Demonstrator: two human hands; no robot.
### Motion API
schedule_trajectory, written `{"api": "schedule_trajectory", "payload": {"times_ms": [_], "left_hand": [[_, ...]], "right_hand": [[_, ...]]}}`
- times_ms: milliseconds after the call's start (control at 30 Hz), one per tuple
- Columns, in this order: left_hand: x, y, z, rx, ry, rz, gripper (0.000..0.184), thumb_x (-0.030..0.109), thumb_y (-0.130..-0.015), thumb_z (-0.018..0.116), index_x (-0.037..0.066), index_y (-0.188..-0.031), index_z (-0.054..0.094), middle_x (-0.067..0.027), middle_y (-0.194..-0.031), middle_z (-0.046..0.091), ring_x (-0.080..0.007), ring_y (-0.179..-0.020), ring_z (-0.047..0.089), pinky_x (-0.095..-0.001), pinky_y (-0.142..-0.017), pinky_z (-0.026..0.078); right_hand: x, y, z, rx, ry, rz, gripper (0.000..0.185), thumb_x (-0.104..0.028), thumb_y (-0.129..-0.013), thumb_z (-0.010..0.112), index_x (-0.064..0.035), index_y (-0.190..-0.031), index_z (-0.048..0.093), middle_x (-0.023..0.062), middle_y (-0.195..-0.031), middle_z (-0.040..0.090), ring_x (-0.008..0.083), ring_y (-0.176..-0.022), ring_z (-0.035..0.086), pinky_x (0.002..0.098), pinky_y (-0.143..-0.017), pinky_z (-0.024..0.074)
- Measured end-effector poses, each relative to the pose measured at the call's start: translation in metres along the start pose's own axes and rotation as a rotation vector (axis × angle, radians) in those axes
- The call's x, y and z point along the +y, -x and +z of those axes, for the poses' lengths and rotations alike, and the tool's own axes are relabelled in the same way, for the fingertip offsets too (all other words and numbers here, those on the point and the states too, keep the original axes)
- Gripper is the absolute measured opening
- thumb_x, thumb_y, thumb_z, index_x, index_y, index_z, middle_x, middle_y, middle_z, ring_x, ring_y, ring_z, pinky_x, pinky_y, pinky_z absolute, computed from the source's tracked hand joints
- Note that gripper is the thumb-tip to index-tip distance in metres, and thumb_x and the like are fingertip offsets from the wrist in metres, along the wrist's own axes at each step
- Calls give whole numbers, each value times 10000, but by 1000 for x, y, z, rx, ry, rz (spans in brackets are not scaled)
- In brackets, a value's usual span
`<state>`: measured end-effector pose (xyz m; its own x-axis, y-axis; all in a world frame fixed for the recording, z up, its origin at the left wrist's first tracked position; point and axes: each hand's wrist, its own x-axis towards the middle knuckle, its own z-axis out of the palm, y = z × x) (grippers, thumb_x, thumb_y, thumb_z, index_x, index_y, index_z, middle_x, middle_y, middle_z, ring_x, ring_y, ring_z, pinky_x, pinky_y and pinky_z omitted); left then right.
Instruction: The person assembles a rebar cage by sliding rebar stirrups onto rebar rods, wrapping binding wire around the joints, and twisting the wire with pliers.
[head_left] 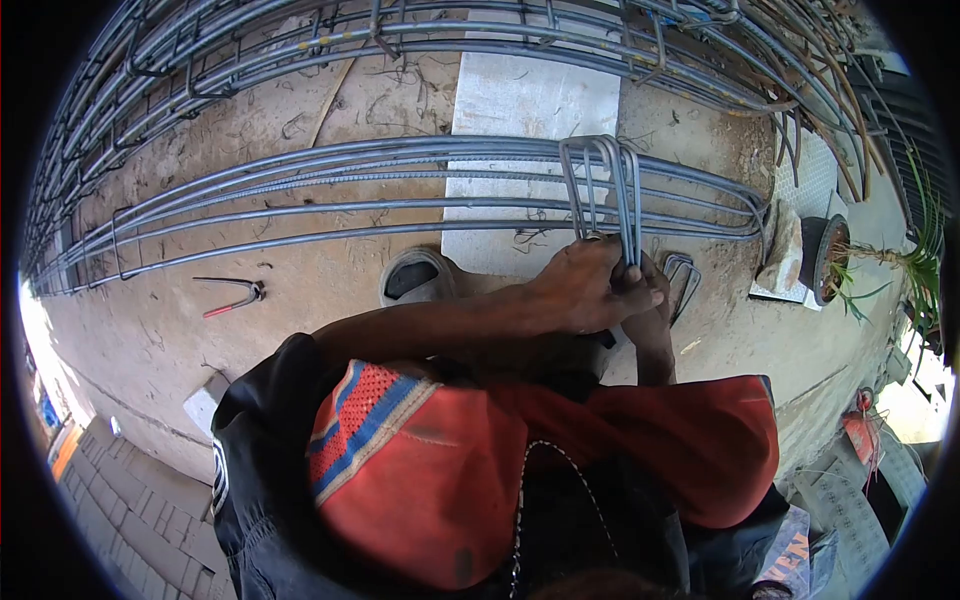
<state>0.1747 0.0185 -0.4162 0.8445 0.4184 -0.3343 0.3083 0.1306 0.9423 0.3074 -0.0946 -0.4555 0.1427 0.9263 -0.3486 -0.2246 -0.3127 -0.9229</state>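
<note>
Several long steel bars (350,206) lie side by side across the ground. Bent rectangular steel stirrups (603,165) stand upright around or against them near their right part. My left hand (580,285) is closed on the lower end of these stirrups. Close beside it, my right hand (648,305) is wrapped round the same lower end, its fingers partly hidden. More stirrups (684,284) lie on the ground just right of my hands. Pincers (234,295) with a red handle lie at the left.
Tied rebar cages (400,40) stretch along the far side. A pale board (530,95) lies under the bars. At the right are a stone block (785,246) and a potted plant (828,262). My shoe (414,277) is close to the nearest bar.
</note>
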Motion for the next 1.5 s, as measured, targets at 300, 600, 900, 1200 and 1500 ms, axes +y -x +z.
{"api": "schedule_trajectory", "payload": {"times_ms": [300, 600, 900, 1200, 1500], "left_hand": [[-12, -22, 15, -34, -4, 258, 574, 350, -841, 624, -16, -1253, 464, -215, -1083, 588, -294, -1028, 568, -363, -864, 441], [-20, -46, 36, -150, 38, 12, 603, 271, -864, 614, -67, -1311, 389, -216, -1200, 552, -273, -1125, 533, -353, -943, 425], [-30, -82, 29, 157, -608, 484, 726, 313, -733, 729, -72, -1269, 425, -268, -1223, 488, -441, -1113, 479, -455, -950, 407], [15, -212, -26, -524, -498, -402, 807, 498, -731, 690, -80, -1248, 465, -287, -1149, 549, -326, -1068, 567, -446, -963, 396], [-41, -262, -23, -781, 216, -882, 793, 551, -729, 632, -69, -1206, 500, -323, -1057, 560, -386, -915, 605, -520, -762, 504]], "right_hand": [[10, 40, -43, 172, -106, -131, 285, -256, -976, 400, -4, -1027, 524, 3, -833, 507, 71, -767, 456, 226, -697, 378], [29, 69, -74, 435, 133, -90, 260, -237, -973, 414, -11, -939, 539, -9, -742, 516, 71, -681, 461, 218, -644, 381], [32, 83, -93, 540, 29, -144, 290, -251, -979, 393, -11, -887, 527, 10, -724, 493, 109, -699, 466, 254, -685, 389], [5, 106, -212, 1030, 388, -228, 315, -290, -978, 403, -41, -818, 511, 7, -729, 462, 103, -728, 425, 262, -719, 360], [-3, 51, -335, 938, 580, -128, 326, -286, -976, 403, -17, -873, 556, 8, -726, 502, 100, -708, 450, 249, -692, 374]]}}
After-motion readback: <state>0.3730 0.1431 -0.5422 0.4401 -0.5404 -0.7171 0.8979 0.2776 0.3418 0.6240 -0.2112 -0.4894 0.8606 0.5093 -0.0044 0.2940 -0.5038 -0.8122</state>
